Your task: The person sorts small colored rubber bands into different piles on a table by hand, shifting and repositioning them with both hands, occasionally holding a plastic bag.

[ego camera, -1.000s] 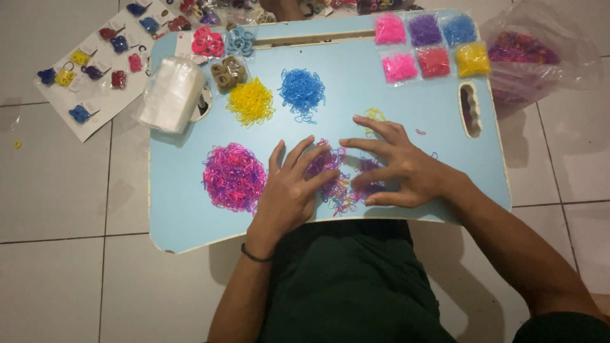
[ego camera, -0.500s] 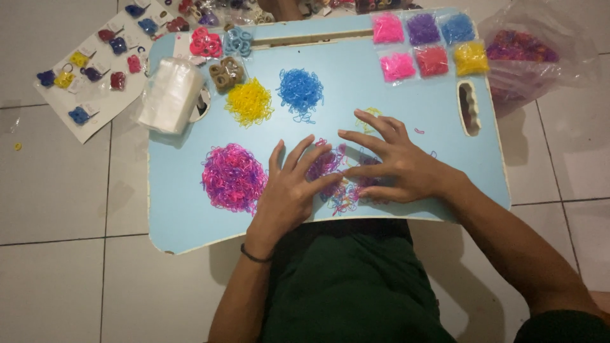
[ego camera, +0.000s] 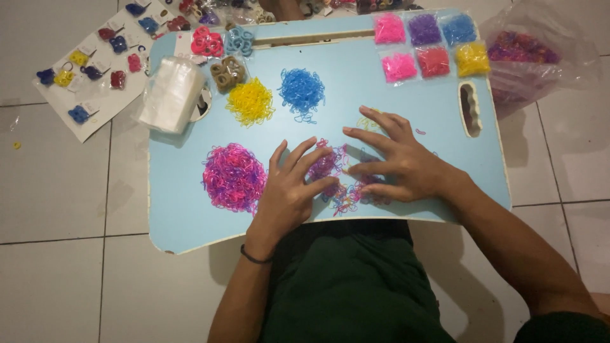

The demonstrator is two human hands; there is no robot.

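Note:
A light blue lap table carries heaps of tiny rubber bands. My left hand and my right hand lie flat with fingers spread over a mixed-colour heap near the front edge, fingertips touching the bands. Left of my left hand lies a pink and purple heap. Farther back are a yellow heap and a blue heap. Neither hand visibly grips anything.
Small bags of sorted bands lie at the table's back right beside a handle slot. A stack of clear bags sits back left. A card of hair ties and a plastic bag of bands lie on the tiled floor.
Both hands have shifted slightly over the mixed heap, with the fingers spreading the bands about. The other heaps have not moved.

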